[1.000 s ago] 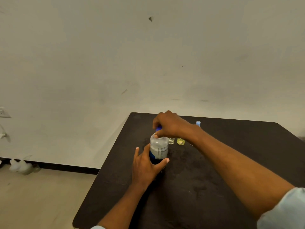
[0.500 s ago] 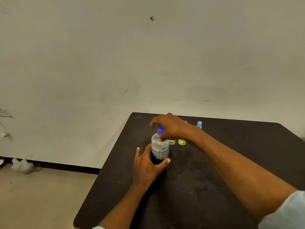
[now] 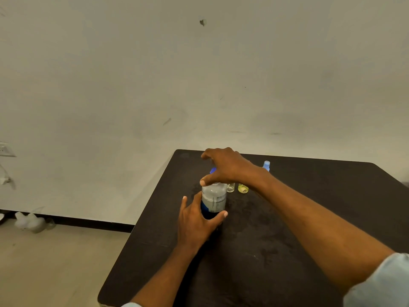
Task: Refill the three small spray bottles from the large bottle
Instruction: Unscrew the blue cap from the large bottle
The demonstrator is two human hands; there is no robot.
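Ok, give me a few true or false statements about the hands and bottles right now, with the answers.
1. The left hand grips the lower part of the large bottle. True.
2. The large bottle lies on its side on the table. False: it stands upright.
3. The right hand is over the large bottle's blue cap. True.
4. The right hand holds the small yellow bottle. False: that bottle stands on the table beyond the large bottle, untouched.
5. The table is white. False: it is dark.
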